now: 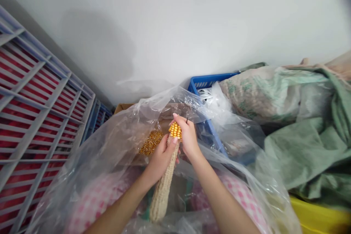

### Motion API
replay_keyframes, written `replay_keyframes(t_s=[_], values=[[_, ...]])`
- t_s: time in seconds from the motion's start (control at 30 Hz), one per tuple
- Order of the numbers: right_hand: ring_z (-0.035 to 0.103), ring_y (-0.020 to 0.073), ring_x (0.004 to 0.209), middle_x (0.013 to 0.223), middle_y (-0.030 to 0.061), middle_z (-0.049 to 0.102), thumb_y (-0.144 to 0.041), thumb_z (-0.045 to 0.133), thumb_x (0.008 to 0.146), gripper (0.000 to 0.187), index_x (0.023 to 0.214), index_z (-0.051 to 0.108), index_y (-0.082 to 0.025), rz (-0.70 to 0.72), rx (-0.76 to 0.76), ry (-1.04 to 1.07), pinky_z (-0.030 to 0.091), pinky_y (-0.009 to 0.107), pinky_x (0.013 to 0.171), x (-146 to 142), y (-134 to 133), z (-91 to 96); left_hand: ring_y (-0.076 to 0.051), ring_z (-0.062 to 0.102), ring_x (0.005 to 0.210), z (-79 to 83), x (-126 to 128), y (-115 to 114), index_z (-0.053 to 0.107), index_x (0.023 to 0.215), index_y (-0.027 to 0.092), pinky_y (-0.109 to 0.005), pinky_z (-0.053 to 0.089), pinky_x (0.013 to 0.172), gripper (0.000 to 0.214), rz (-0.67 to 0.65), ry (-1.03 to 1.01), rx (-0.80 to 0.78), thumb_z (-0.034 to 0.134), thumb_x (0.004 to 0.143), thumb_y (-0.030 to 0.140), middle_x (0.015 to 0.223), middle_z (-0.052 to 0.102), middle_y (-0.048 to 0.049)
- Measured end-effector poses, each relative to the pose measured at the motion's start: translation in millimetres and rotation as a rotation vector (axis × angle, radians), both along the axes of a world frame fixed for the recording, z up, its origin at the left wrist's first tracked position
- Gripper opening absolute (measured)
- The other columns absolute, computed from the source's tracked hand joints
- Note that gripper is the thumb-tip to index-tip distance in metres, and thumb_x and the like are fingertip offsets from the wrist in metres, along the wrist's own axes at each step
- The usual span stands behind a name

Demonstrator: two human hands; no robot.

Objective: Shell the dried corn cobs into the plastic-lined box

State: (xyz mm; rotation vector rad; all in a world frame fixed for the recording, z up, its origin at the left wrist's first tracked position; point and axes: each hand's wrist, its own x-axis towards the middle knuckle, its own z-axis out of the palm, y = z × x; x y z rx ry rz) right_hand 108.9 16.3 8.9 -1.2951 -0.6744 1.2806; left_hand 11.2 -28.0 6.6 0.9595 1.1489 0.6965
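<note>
A long corn cob [164,184] points away from me, stripped pale along most of its length. A patch of yellow kernels [175,130] remains at its far tip. My left hand [160,159] is wrapped around the cob's middle, thumb pressing up near the kernels. My right hand [188,135] is closed over the kernelled tip. Both hands work above a clear plastic bag [123,135] lining a cardboard box [122,107], where a heap of loose kernels [150,142] lies just left of the tip.
A grey slatted crate [38,117] with red contents stands at the left. A blue plastic basket [208,80] sits behind the bag. Green woven sacks [301,135] pile up at the right, above a yellow bin [320,217]. A white wall rises behind.
</note>
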Motion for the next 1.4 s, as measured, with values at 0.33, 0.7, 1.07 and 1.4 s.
replay_keyframes(t_s=[0.33, 0.7, 1.07, 1.4], values=[[0.038, 0.0076, 0.045, 0.05, -0.0034, 0.045, -0.05, 0.055, 0.071, 0.038, 0.056, 0.055, -0.015, 0.018, 0.021, -0.14, 0.03, 0.021, 0.046, 1, -3, 6.8, -0.008, 0.05, 0.042, 3.9, 3, 7, 0.051, 0.085, 0.017, -0.018, 0.037, 0.04, 0.045, 0.108, -0.193, -0.219, 0.048, 0.073, 0.059, 0.06, 0.054, 0.002], [0.039, 0.0091, 0.049, 0.052, -0.0032, 0.042, -0.052, 0.052, 0.072, 0.039, 0.057, 0.053, -0.016, 0.045, 0.052, -0.116, 0.028, 0.021, 0.047, -3, -3, 1.3, -0.014, 0.057, 0.056, 12.0, 5, 11, 0.055, 0.078, 0.015, -0.023, 0.043, 0.051, 0.024, 0.228, -0.245, -0.286, 0.045, 0.072, 0.036, 0.061, 0.06, -0.0005], [0.036, 0.0089, 0.052, 0.051, -0.0041, 0.04, -0.049, 0.052, 0.073, 0.04, 0.052, 0.05, -0.016, 0.07, 0.121, -0.292, 0.026, 0.023, 0.051, -8, -4, 4.2, -0.018, 0.059, 0.067, 15.8, -3, 15, 0.054, 0.08, 0.016, -0.027, 0.046, 0.061, 0.018, 0.246, -0.396, -0.382, 0.044, 0.068, 0.026, 0.068, 0.062, -0.0015], [0.037, 0.0093, 0.052, 0.051, -0.0037, 0.043, -0.049, 0.052, 0.073, 0.039, 0.052, 0.051, -0.016, 0.066, 0.108, -0.272, 0.027, 0.022, 0.051, -9, -5, 1.7, -0.016, 0.056, 0.066, 17.4, 0, 12, 0.053, 0.083, 0.016, -0.026, 0.043, 0.059, 0.022, 0.251, -0.364, -0.374, 0.046, 0.065, 0.026, 0.07, 0.06, -0.0001]])
